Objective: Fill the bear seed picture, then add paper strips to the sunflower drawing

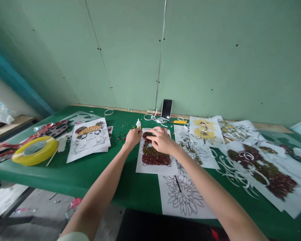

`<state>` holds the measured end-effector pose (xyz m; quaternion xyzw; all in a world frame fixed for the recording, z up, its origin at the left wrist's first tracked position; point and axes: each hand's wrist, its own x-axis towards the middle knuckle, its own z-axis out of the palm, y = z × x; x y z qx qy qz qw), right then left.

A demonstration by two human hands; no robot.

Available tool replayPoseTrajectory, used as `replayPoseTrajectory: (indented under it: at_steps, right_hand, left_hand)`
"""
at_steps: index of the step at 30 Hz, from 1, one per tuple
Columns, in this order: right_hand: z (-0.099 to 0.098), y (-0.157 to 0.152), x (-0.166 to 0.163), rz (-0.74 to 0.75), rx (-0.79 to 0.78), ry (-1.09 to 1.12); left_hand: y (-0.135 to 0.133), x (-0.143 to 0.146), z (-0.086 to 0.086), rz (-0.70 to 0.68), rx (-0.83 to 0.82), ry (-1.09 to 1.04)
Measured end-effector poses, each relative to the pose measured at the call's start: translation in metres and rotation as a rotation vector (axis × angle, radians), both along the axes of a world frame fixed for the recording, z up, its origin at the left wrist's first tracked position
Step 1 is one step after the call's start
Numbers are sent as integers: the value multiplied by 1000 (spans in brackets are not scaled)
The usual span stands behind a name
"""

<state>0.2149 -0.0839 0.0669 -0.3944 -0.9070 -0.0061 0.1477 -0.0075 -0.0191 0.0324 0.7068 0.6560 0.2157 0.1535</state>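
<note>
My left hand [133, 137] is closed around a small white glue bottle [138, 124], held upright at the top left corner of a paper sheet [155, 167]. That sheet carries a figure filled with dark red and green seeds [154, 156]. My right hand [161, 140] rests on the upper part of this figure, fingers bent and pressed together on the seeds; what they pinch is too small to make out. A flower line drawing [183, 195] lies on another sheet just below.
On the green table [95, 177] lie a yellow tape roll [35, 150] at left, a hamster picture [89, 137], sunflower and flower sheets [204, 130] at right, and a large seed picture [263, 170]. A phone [167, 108] leans against the wall with a white cable [153, 117].
</note>
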Motion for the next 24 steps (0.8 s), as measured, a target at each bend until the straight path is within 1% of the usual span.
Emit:
replayPoseTrajectory:
  at_steps: [4,7,18,24]
  right_hand:
    - [-19,-44,14,39,-56,16]
    - [-31,-58,20,43,-91,41]
    - [-37,-56,11,58,-108,-23]
    - [-43,-52,18,46,-78,-32]
  left_hand:
    - [4,4,-7,45,50,-36]
    - [6,5,-12,54,76,-58]
    - [14,6,-22,57,116,-60]
    - [15,4,-25,54,125,-67]
